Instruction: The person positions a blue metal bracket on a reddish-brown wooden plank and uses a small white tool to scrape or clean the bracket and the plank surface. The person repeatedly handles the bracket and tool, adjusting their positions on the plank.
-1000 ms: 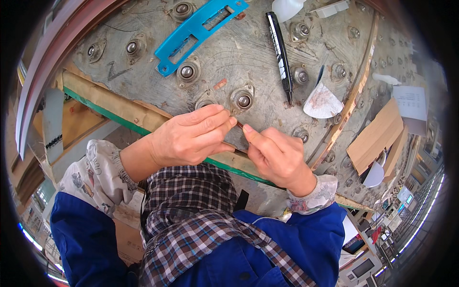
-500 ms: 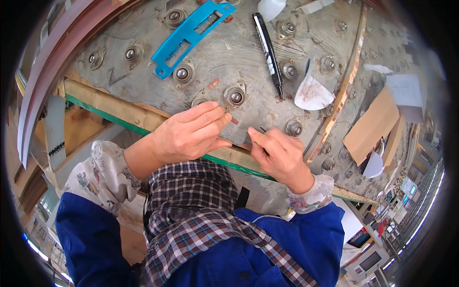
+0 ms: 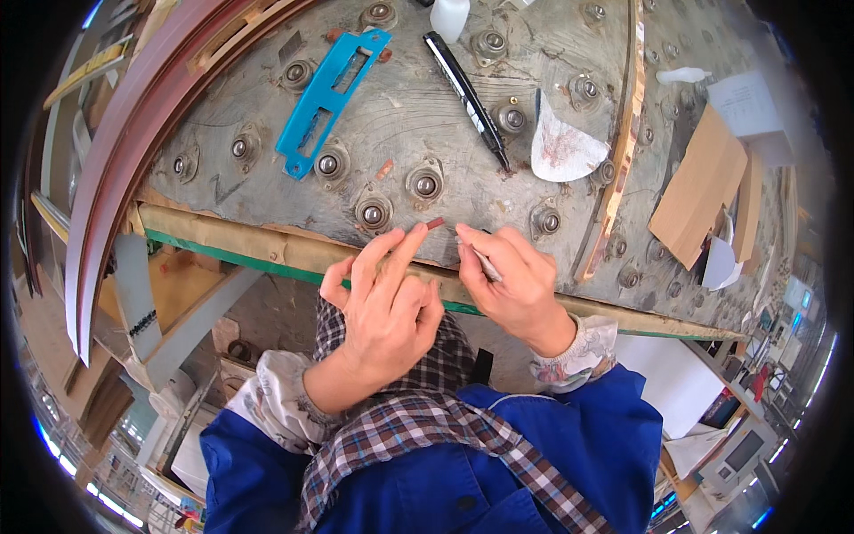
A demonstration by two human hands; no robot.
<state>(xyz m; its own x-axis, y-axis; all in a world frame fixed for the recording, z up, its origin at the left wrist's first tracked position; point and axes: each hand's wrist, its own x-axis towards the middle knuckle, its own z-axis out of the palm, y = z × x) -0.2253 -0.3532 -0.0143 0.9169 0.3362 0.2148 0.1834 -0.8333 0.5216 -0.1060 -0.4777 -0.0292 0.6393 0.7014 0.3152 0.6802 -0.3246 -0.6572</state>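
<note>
My left hand (image 3: 381,307) is over the table's near edge, back up, fingers apart and partly bent. One outstretched fingertip is at the end of a small reddish-brown stick (image 3: 435,223); whether it touches cannot be told. My right hand (image 3: 516,280) is closed in a pinch, close to that stick. Between its fingers shows a bit of a slim, pale thing (image 3: 485,262), mostly hidden, so its kind is unclear. Beyond my hands lie a blue slotted plate (image 3: 322,114), a black marker (image 3: 469,102) and a curved white pad with reddish stains (image 3: 567,147).
Ball casters (image 3: 425,184) stud the grey worktable (image 3: 267,200). A wooden strip (image 3: 623,133) crosses it on the right; beyond lie brown boards (image 3: 698,191) and a paper (image 3: 747,102). Long curved reddish profiles (image 3: 133,142) stand at the left. A white bottle (image 3: 450,18) is at the back.
My left hand has drawn back toward me and opened out of its pinch. My right hand has moved slightly left and stays closed. The view has shifted a little.
</note>
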